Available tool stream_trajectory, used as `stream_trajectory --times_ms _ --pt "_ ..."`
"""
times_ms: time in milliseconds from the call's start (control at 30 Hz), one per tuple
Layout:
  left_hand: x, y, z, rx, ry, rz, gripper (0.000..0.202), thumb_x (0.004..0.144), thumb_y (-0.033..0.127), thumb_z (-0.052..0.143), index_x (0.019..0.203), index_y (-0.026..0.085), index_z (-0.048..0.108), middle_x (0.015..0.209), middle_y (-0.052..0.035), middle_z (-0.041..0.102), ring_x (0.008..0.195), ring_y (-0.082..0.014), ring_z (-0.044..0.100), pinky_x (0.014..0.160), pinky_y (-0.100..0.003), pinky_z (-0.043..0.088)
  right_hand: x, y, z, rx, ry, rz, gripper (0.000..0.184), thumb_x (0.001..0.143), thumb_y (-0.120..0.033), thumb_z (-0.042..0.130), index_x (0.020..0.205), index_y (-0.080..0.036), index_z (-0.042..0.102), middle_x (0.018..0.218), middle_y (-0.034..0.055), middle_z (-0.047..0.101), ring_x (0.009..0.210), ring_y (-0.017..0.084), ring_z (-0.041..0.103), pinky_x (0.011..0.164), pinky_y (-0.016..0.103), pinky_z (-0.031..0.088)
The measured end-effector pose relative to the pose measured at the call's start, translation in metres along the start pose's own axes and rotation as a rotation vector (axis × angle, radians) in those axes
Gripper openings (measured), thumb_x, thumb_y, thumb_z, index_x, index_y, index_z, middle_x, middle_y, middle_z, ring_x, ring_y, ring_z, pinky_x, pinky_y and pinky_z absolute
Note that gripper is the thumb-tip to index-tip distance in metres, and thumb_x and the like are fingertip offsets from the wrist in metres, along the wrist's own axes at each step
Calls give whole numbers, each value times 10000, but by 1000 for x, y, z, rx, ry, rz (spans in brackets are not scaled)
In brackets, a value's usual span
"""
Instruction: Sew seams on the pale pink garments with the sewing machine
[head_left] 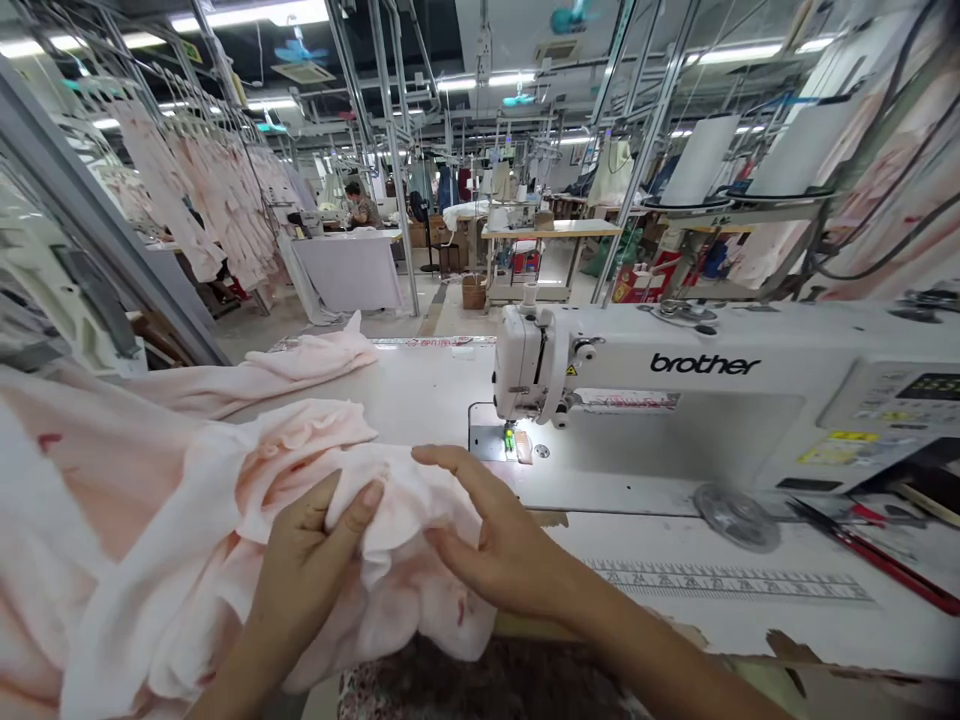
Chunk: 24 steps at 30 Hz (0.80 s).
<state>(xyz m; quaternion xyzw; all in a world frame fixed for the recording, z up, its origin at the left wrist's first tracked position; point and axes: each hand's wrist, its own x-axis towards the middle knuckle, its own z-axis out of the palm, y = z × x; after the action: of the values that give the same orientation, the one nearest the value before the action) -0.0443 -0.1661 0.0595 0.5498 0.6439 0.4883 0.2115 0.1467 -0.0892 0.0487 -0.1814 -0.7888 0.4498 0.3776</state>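
Observation:
A heap of pale pink fabric (187, 500) lies on the white sewing table (675, 600), bunched up in front of me. My left hand (307, 560) pinches a fold of this fabric, thumb on top. My right hand (495, 540) rests on the bunched fabric with fingers stretched out towards the needle. The white Brother sewing machine (675, 370) stands just behind and to the right; its presser foot (514, 440) is lit and has no fabric under it.
Red-handled scissors (877, 545) lie at the right of the table, beside a printed ruler strip (727, 580). Pink garments (217, 200) hang on racks at the left. Another person (362, 205) sits at a distant table. More sewing stations stand behind.

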Motion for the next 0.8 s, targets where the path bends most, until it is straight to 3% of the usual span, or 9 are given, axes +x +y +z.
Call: stream_trajectory --times_ms 67,167,233,300,400,533,667,800 --pt "5 4 1 -72 -12 -77 336 845 521 619 764 195 636 714 -1 636 712 -193 593 625 -270 501 -2 -5 -1 25 7 18 523 826 -199 669 1325 -236 518 1324 52 512 1207 229 470 1048 361 353" --pt "8 2 5 -219 -23 -185 336 788 519 692 769 187 650 739 -1 660 730 -190 595 653 -268 496 2 -3 1 187 81 105 143 861 -292 675 953 -183 663 926 15 636 880 189 577 814 289 449" --pt "8 -2 7 -373 -46 -252 323 790 501 700 847 185 673 810 -12 693 782 -200 617 684 -273 505 5 3 3 374 76 170 229 887 -373 655 798 -163 638 744 -10 584 701 144 534 664 237 421" --pt "9 -5 8 -527 -69 -306 324 798 477 699 931 181 687 880 -31 713 837 -219 639 704 -289 521 6 9 5 525 47 237 333 865 -474 681 782 -157 621 701 -18 544 626 121 484 589 213 384" --pt "12 -8 9 -667 -54 -359 355 749 422 753 985 163 697 911 -58 726 873 -253 663 706 -318 549 5 13 7 604 42 330 426 822 -572 716 805 -159 611 704 -18 531 606 115 468 557 201 373" --pt "15 -7 12 -764 30 -399 397 689 393 798 987 144 715 849 -60 729 816 -247 683 686 -310 557 6 12 9 610 35 376 434 813 -583 721 868 -163 625 783 2 576 675 135 524 610 212 415" --pt "18 -3 6 -743 111 -355 370 667 390 812 932 152 712 789 -39 712 675 -196 653 622 -282 530 -6 15 3 445 -29 330 351 839 -506 701 922 -168 656 892 47 636 827 201 594 735 270 472" --pt "25 -1 -31 -617 302 -272 386 708 509 750 853 160 670 699 -32 672 568 -163 585 515 -256 460 -53 40 -30 -58 37 287 314 942 -498 591 1131 -262 675 1083 67 659 1000 271 613 846 329 526"
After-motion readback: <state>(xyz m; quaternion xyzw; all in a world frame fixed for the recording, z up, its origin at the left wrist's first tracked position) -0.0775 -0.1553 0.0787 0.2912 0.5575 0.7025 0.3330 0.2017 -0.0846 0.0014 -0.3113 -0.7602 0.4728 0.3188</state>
